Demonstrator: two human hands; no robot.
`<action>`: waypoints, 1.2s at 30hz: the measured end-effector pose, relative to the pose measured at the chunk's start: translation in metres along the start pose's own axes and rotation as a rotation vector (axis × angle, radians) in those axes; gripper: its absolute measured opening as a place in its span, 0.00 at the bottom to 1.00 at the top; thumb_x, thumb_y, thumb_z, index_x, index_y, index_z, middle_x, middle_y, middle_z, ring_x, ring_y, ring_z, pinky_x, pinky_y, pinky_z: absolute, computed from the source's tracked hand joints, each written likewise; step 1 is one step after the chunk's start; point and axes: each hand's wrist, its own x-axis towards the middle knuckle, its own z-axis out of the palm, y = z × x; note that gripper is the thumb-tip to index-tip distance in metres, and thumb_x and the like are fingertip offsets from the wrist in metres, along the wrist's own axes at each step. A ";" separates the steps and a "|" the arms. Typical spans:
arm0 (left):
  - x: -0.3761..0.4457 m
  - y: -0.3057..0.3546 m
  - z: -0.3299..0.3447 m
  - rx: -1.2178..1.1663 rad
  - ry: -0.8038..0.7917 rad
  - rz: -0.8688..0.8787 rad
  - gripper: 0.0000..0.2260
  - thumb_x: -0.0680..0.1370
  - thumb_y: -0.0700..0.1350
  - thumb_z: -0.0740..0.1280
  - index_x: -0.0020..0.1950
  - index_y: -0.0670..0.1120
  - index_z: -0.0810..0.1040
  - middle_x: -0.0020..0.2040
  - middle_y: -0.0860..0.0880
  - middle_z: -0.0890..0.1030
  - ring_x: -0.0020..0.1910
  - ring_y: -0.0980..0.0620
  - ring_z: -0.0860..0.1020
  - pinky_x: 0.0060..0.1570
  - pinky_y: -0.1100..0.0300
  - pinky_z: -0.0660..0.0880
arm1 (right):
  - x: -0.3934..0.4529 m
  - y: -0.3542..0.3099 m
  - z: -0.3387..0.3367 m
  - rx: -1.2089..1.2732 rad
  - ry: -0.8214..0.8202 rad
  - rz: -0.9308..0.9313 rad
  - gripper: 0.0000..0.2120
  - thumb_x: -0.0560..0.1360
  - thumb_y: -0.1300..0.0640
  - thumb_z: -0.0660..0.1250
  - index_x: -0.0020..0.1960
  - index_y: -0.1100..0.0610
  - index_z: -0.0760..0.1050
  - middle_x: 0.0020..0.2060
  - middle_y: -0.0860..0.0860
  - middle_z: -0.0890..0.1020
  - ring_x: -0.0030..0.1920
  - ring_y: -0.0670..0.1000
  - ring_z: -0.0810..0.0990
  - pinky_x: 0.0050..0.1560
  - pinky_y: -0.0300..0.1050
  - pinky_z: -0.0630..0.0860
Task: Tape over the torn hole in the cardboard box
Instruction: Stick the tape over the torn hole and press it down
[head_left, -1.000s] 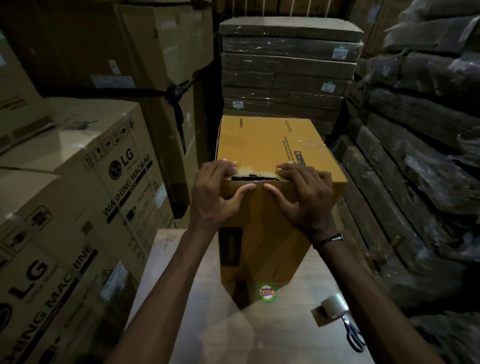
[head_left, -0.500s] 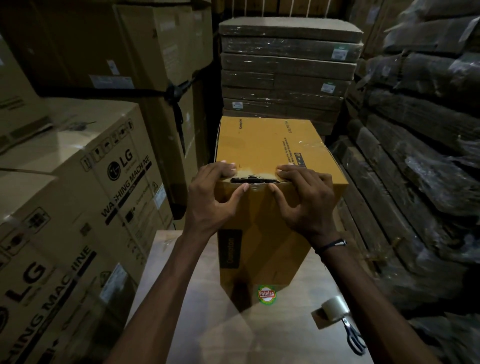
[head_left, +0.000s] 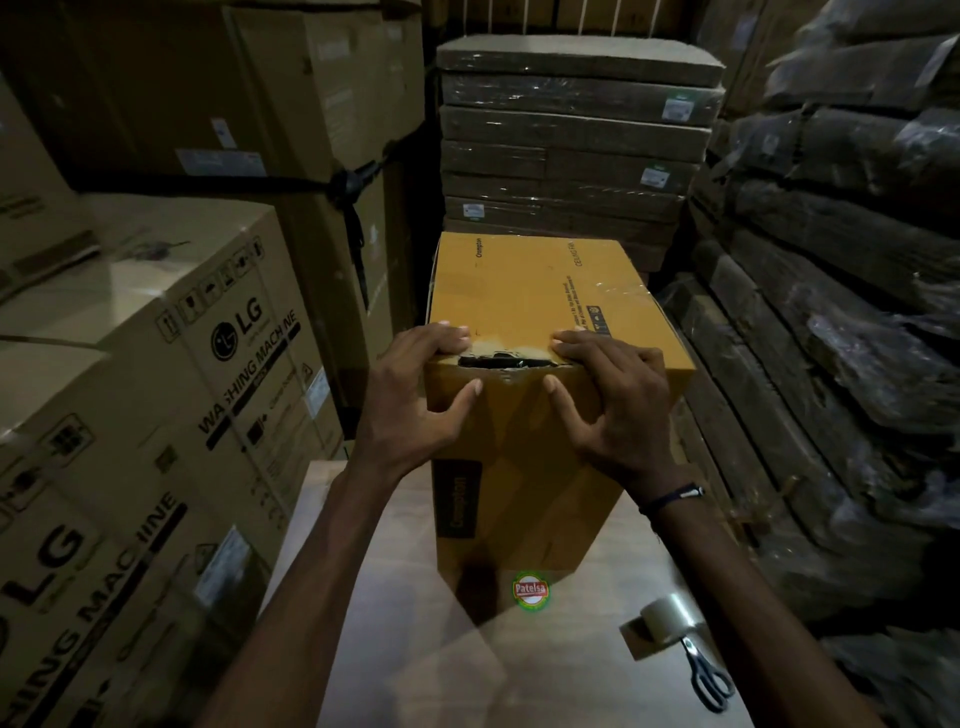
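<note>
A tall yellow cardboard box stands upright on a pale table. A dark torn hole runs along its near top edge. My left hand grips that edge just left of the hole, fingers on top and thumb pressed on the front face. My right hand grips the same edge just right of the hole in the same way. A roll of clear tape lies on the table at the lower right, apart from both hands.
Black-handled scissors lie beside the tape roll. Large washing machine cartons stand close on the left. Wrapped flat packs are stacked behind the box, and dark wrapped bundles fill the right side.
Both thumbs have slid apart along the front face, away from the middle under the hole. The hands stay on the box's top edge.
</note>
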 end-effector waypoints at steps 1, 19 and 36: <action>0.000 0.001 0.000 -0.010 0.006 -0.006 0.19 0.74 0.48 0.78 0.63 0.47 0.81 0.65 0.55 0.80 0.70 0.57 0.75 0.69 0.56 0.75 | 0.000 -0.001 0.000 0.008 0.006 0.010 0.16 0.80 0.45 0.69 0.62 0.53 0.83 0.63 0.46 0.85 0.64 0.49 0.83 0.58 0.46 0.68; 0.002 0.000 -0.011 -0.047 -0.081 -0.027 0.17 0.77 0.44 0.73 0.66 0.49 0.80 0.68 0.55 0.80 0.74 0.57 0.73 0.72 0.45 0.74 | 0.001 0.001 -0.012 0.037 -0.116 -0.006 0.17 0.81 0.49 0.67 0.67 0.53 0.81 0.67 0.46 0.83 0.69 0.47 0.80 0.61 0.41 0.63; 0.005 -0.002 -0.020 -0.072 -0.167 -0.052 0.18 0.79 0.37 0.68 0.69 0.45 0.80 0.70 0.54 0.79 0.76 0.60 0.70 0.74 0.68 0.64 | 0.003 -0.003 -0.028 0.049 -0.251 -0.010 0.19 0.83 0.56 0.63 0.73 0.56 0.78 0.73 0.49 0.79 0.74 0.50 0.76 0.64 0.42 0.63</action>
